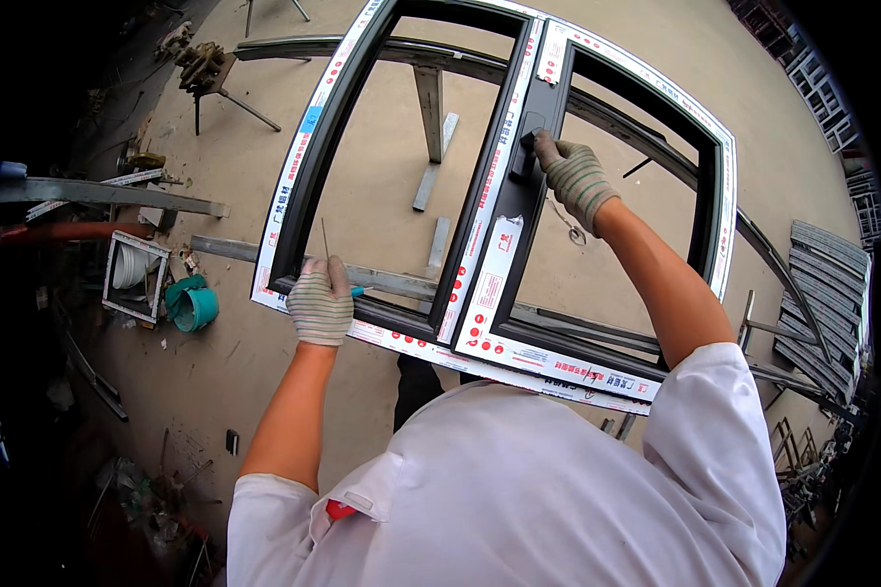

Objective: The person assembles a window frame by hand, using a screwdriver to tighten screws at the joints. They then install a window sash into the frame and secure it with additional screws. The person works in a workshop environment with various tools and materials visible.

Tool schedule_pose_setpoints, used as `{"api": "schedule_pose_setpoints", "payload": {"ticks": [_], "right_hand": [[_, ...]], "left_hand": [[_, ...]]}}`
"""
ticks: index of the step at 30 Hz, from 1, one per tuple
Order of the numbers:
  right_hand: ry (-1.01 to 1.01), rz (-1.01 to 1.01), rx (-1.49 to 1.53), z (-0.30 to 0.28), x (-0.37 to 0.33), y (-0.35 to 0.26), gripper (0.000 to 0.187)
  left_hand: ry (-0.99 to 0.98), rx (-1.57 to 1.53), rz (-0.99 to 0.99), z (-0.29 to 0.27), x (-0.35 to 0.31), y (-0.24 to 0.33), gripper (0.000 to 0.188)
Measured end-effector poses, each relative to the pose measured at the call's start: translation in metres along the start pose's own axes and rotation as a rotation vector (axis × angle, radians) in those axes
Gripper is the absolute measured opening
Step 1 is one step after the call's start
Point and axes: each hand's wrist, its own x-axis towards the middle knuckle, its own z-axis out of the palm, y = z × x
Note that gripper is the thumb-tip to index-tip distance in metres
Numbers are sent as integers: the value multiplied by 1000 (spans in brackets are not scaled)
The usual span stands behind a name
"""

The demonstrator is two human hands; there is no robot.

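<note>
A two-part window frame, dark with printed white-and-red protective film, lies before me on metal supports. My right hand, in a striped knit glove, closes round the black window handle on the middle upright of the right-hand sash. My left hand, gloved alike, is closed at the frame's near left corner. From it a thin metal shaft points up, and a teal end shows at its right side; it looks like a screwdriver. The fingers hide its middle.
Metal support bars run beneath the frame. To the left stand a teal bucket and a white-framed box with a white roll. A metal stand is at the far left. Stacked grey profiles lie to the right.
</note>
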Motion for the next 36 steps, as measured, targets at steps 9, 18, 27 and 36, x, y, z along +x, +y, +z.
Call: {"api": "schedule_pose_setpoints", "payload": {"ticks": [9, 18, 27, 36], "right_hand": [[0, -184, -86, 5, 21, 22, 67], [182, -484, -746, -20, 28, 39, 50], [271, -505, -987, -10, 19, 13, 42], [272, -951, -676, 187, -135, 6, 42]], "left_hand": [[22, 66, -52, -16, -2, 6, 31], [132, -147, -389, 0, -7, 19, 47], [122, -501, -977, -24, -280, -48, 59], [-58, -106, -2097, -96, -722, -159, 65]]}}
